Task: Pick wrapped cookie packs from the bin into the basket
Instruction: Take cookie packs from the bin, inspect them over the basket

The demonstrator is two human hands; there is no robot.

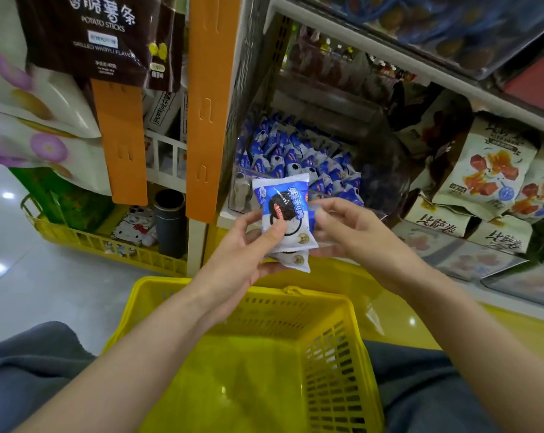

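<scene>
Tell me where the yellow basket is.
Head view, bottom centre: the yellow basket sits just below the left hand, which grips two cookie packs.

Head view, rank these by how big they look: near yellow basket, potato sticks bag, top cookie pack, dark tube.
1. near yellow basket
2. potato sticks bag, cropped by the frame
3. top cookie pack, but nearer than the tube
4. dark tube

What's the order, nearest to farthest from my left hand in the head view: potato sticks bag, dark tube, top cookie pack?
1. top cookie pack, pinched by the left hand.
2. dark tube, left, in the yellow crate.
3. potato sticks bag, hanging upper left.
</scene>
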